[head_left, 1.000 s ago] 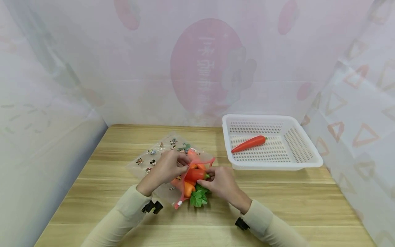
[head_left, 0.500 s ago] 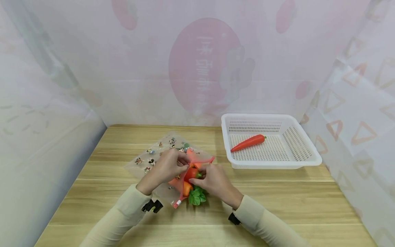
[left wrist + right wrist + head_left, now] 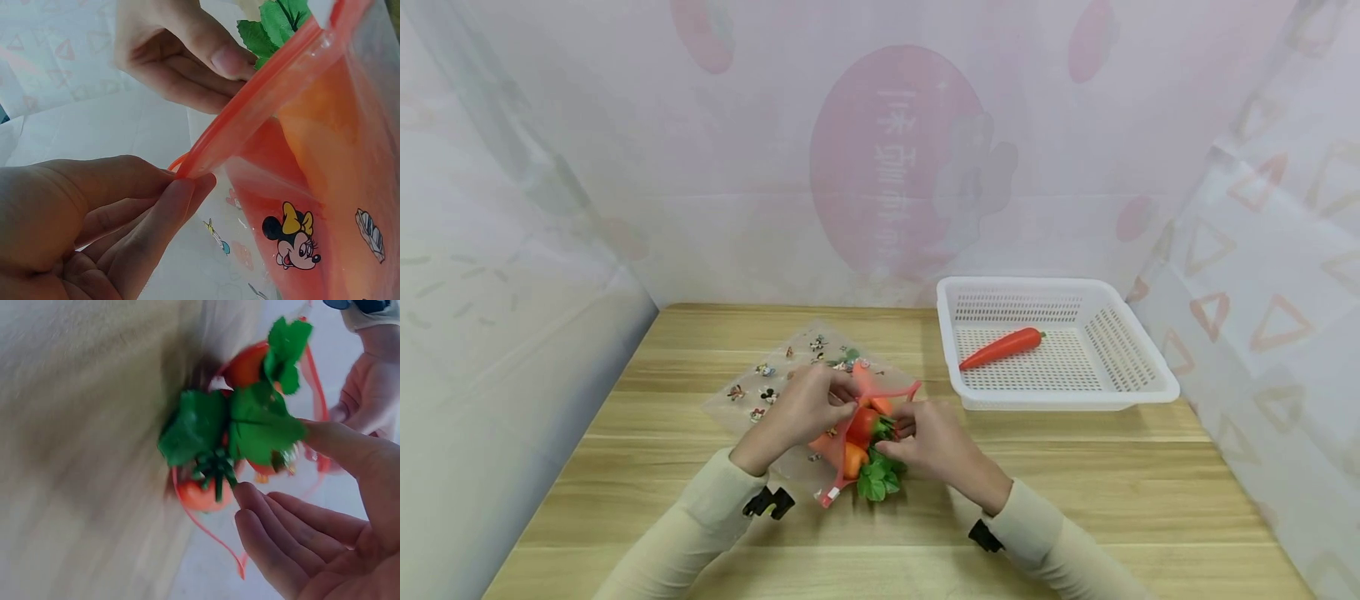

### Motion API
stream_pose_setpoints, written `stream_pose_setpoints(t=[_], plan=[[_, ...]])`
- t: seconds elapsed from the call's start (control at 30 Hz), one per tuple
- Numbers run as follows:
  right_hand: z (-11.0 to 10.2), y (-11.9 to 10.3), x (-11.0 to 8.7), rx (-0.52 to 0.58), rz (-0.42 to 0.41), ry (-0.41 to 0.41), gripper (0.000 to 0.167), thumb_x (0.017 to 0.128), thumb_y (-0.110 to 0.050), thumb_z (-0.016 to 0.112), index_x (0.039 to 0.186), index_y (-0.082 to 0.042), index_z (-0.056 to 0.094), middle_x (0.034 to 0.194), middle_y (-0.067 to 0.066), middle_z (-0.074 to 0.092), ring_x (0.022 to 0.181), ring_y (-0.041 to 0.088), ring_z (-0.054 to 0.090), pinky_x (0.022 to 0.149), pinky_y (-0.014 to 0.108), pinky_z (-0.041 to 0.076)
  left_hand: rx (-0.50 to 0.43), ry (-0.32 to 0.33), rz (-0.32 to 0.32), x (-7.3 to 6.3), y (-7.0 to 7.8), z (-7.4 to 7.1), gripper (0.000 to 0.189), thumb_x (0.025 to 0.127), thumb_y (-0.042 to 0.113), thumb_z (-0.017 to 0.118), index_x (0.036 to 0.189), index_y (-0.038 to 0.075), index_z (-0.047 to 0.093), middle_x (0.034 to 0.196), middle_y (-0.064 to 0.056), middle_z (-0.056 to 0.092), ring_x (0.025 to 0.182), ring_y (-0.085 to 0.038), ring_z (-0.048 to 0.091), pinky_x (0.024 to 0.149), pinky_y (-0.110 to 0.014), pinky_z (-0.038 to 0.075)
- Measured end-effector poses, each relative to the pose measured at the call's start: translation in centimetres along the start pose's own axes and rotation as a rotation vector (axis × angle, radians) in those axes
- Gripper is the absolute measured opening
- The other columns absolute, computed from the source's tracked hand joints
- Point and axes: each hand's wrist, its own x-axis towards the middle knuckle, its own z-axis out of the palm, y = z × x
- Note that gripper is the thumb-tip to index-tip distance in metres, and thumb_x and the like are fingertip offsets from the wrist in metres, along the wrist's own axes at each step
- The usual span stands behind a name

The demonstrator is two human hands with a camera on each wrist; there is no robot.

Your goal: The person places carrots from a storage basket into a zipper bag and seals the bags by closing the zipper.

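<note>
A clear zip bag (image 3: 805,354) with cartoon prints and a red zip edge lies on the table, its mouth towards the right. My left hand (image 3: 805,408) pinches the red edge between thumb and fingers, seen close in the left wrist view. Inside the mouth are a red vegetable (image 3: 861,427) with a tufted green stem (image 3: 215,469), an orange pepper (image 3: 853,460) and green leaves (image 3: 876,479) that stick out. My right hand (image 3: 943,446) is at the mouth, fingers extended and thumb apart. Its fingertips are right at the green stem.
A white plastic basket (image 3: 1060,402) stands at the back right of the wooden table (image 3: 1075,475). One long red chili pepper (image 3: 1003,347) lies in it. Printed cloth walls (image 3: 737,233) enclose the back and sides.
My right hand moved left into the bag mouth with a red pepper, then drew back a little to the right. The tufted green stem now shows there. My left hand stayed at the edge.
</note>
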Motion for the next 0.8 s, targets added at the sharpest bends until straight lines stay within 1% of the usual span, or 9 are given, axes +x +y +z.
stream_pose_setpoints(t=[0.1, 0.2, 0.3, 0.43, 0.53, 0.63, 0.8], plan=[[-1.1, 0.0, -0.5, -0.040, -0.015, 0.013, 0.033, 0.086, -0.018, 0.088, 0.112, 0.000, 0.078, 0.103, 0.016, 0.081, 0.091, 0.028, 0.079, 0.078, 0.038, 0.067, -0.011, -0.002, -0.011, 0.0, -0.1, 0.1, 0.011, 0.091, 0.004, 0.075, 0.099, 0.007, 0.083, 0.089, 0.000, 0.080, 0.080, -0.008, 0.072, 0.070, -0.025, 0.061], [-2.4, 0.0, -1.2, -0.113, -0.029, 0.046, 0.028, 0.085, -0.019, 0.088, 0.104, -0.001, 0.079, 0.100, 0.014, 0.081, 0.091, 0.030, 0.079, 0.080, 0.043, 0.067, -0.015, -0.002, -0.008, 0.0, -0.1, 0.1, 0.011, 0.091, 0.004, 0.075, 0.100, 0.006, 0.082, 0.090, 0.000, 0.080, 0.080, -0.007, 0.072, 0.070, -0.024, 0.061], [-3.7, -0.2, -1.8, -0.194, -0.043, 0.067, 0.028, 0.084, -0.021, 0.089, 0.104, -0.003, 0.080, 0.098, 0.011, 0.081, 0.090, 0.026, 0.080, 0.079, 0.040, 0.067, -0.018, -0.005, -0.009, -0.1, -0.1, 0.0, 0.011, 0.092, 0.004, 0.075, 0.100, 0.006, 0.082, 0.090, 0.000, 0.080, 0.080, -0.007, 0.072, 0.070, -0.024, 0.061], [-5.5, -0.4, -2.5, -0.280, -0.064, 0.065, 0.033, 0.085, -0.023, 0.089, 0.109, -0.002, 0.080, 0.100, 0.012, 0.082, 0.090, 0.024, 0.080, 0.079, 0.039, 0.066, -0.012, -0.003, -0.024, -0.1, 0.0, -0.1, 0.011, 0.092, 0.005, 0.076, 0.101, 0.007, 0.082, 0.090, 0.000, 0.079, 0.080, -0.007, 0.071, 0.070, -0.024, 0.060], [-6.8, -0.4, -2.8, -0.330, -0.060, 0.057, 0.035, 0.085, -0.025, 0.088, 0.110, -0.002, 0.080, 0.102, 0.012, 0.082, 0.091, 0.024, 0.080, 0.080, 0.040, 0.066, -0.007, 0.001, -0.029, -0.1, 0.0, -0.1, 0.011, 0.092, 0.005, 0.076, 0.101, 0.007, 0.082, 0.090, 0.001, 0.079, 0.081, -0.007, 0.071, 0.070, -0.024, 0.060], [-8.2, -0.2, -3.1, -0.360, -0.054, 0.053, 0.034, 0.085, -0.024, 0.088, 0.110, -0.003, 0.079, 0.103, 0.011, 0.082, 0.092, 0.025, 0.080, 0.081, 0.041, 0.066, -0.012, -0.002, -0.030, -0.1, 0.0, -0.1, 0.011, 0.092, 0.005, 0.076, 0.101, 0.007, 0.082, 0.091, 0.001, 0.079, 0.081, -0.007, 0.071, 0.070, -0.023, 0.060], [-10.2, 0.1, -3.4, -0.377, -0.073, 0.055, 0.031, 0.085, -0.022, 0.088, 0.108, -0.004, 0.080, 0.104, 0.010, 0.082, 0.092, 0.026, 0.080, 0.081, 0.042, 0.066, -0.013, -0.002, -0.028, -0.1, -0.1, 0.0, 0.011, 0.092, 0.005, 0.076, 0.101, 0.007, 0.082, 0.090, 0.000, 0.079, 0.080, -0.007, 0.071, 0.069, -0.023, 0.061]])
